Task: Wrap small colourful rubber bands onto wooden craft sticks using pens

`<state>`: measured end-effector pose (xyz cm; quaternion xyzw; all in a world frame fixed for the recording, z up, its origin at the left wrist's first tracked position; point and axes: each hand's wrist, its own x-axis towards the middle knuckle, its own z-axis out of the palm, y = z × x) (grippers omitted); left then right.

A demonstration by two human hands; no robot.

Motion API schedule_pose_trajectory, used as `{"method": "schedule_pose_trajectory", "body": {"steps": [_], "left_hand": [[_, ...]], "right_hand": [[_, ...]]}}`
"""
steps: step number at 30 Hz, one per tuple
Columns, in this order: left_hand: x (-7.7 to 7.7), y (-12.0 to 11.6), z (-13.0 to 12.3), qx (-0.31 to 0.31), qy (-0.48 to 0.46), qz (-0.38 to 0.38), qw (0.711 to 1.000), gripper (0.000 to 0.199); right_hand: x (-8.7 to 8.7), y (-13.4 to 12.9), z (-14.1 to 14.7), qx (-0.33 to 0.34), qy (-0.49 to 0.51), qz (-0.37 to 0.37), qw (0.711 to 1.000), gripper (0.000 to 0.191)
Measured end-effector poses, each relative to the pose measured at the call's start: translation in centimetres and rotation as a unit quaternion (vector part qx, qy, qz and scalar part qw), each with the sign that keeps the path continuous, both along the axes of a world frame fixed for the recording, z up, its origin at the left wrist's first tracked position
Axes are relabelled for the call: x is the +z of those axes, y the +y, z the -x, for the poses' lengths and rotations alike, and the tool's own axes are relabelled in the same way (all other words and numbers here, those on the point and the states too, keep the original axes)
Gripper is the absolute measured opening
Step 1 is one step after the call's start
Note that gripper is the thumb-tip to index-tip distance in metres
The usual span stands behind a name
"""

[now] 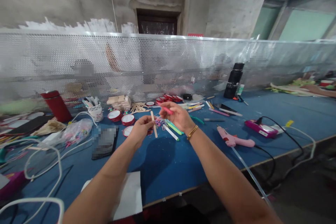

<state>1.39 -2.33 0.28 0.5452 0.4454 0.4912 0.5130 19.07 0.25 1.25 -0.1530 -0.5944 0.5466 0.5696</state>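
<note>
We hold a thin wooden stick (154,131) upright, leaning a little, in our left hand (141,130), the thumb and fingers pinched closed around its middle, above the blue table (170,176). Our right hand (178,116), with a gold bracelet (192,132) at the wrist, is raised just beside it, its fingers gripping a pink marker (167,109); the marker and the stick are near each other but apart. Past our hands lie a tangle of coloured strings (159,121) and a white marker (172,133) with a green end. To the left of these we see red-rimmed rolls (128,119), a patterned cup (96,113) full of pens, a red bottle (58,106) and a dark phone (104,143). More wooden sticks (139,107) lie scattered farther back, near the mesh screen (162,63). On our right a pink glue gun (233,139) lies near the table edge, with a purple box (261,128) behind it and a black flask (233,81) standing farther off. A sheet of white paper (130,194) sits partly under our left forearm.
</note>
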Motion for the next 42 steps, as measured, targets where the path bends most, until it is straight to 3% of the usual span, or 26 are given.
{"method": "schedule_pose_trajectory", "body": {"steps": [3, 8, 13, 18, 23, 27, 34, 42], "left_hand": [[0.2, -0.3, -0.1, 0.008, 0.025, 0.003, 1.0, 0.028], [0.4, -0.5, -0.5, -0.007, 0.06, 0.002, 0.998, 0.025], [0.4, -0.6, -0.5, -0.006, 0.065, 0.0, 0.998, 0.021], [0.0, -0.6, -0.7, -0.016, 0.077, -0.007, 0.997, 0.027], [-0.6, -0.1, -0.7, -0.035, 0.099, -0.037, 0.994, 0.029], [-1.1, 0.1, -0.7, -0.049, 0.119, -0.052, 0.99, 0.032], [-1.0, -0.5, -0.7, -0.094, 0.096, -0.025, 0.991, 0.035], [-0.8, -0.8, -1.0, -0.08, 0.081, 0.002, 0.994, 0.03]], "right_hand": [[-0.7, -0.2, 1.5, -0.031, 0.035, -0.01, 0.999, 0.03], [-2.2, 0.5, 2.9, -0.19, -0.01, -0.027, 0.981, 0.027], [-2.8, 0.8, 3.1, -0.216, -0.065, -0.053, 0.973, 0.022], [-2.7, 0.3, 2.7, -0.295, -0.2, -0.133, 0.925, 0.019], [-3.2, 0.6, 2.8, -0.301, -0.143, -0.094, 0.938, 0.016], [-3.2, 0.8, 2.8, -0.257, -0.098, -0.064, 0.959, 0.017], [-2.9, 0.3, 2.8, -0.18, -0.078, -0.03, 0.98, 0.022], [-3.0, 0.4, 2.6, -0.16, -0.087, 0.007, 0.983, 0.027]]}}
